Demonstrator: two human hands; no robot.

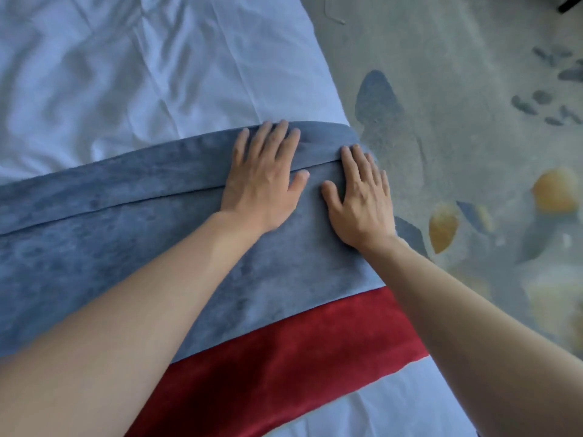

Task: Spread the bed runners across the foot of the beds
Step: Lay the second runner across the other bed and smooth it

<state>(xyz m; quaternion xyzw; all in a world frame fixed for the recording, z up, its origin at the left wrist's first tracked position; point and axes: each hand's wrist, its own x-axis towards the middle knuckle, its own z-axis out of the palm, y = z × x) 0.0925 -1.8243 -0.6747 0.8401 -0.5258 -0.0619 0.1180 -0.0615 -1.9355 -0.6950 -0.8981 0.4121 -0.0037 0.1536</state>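
Blue-grey velvety fabric is what's being worked on: one bed runner (126, 234) is laid across the white sheet (132, 67) of the bed, reaching the side edge next to the patterned carpet (457, 89). A fold line or seam runs along its length, so it can't be told for sure whether it's fully opened out or still doubled over along that line. Just beside it, touching along one long edge, a second runner in deep red (284, 367) is also laid flat across the sheet.

Both hands are pressed flat on the blue-grey runner, close to the bed's edge. The left hand (262, 181) is spread palm-down with its fingers splayed, lying right across the fold line. The right hand (359, 197) is flat too, fingers together-ish and pointing towards the fold, sitting just at the corner where the fabric drops over the side. Nothing is gripped by either hand; the cloth is only being smoothed or held down.

As far as progress goes, it looks pretty far along for this bed, judging by how flat both strips lie. What's probably left is tidying the fold and the overhang at this edge. The far end of the runners is out of frame, so that side can't be judged, and no other bed is in view.

Count: two runners (one blue-grey, one red), two hands, one bed visible.
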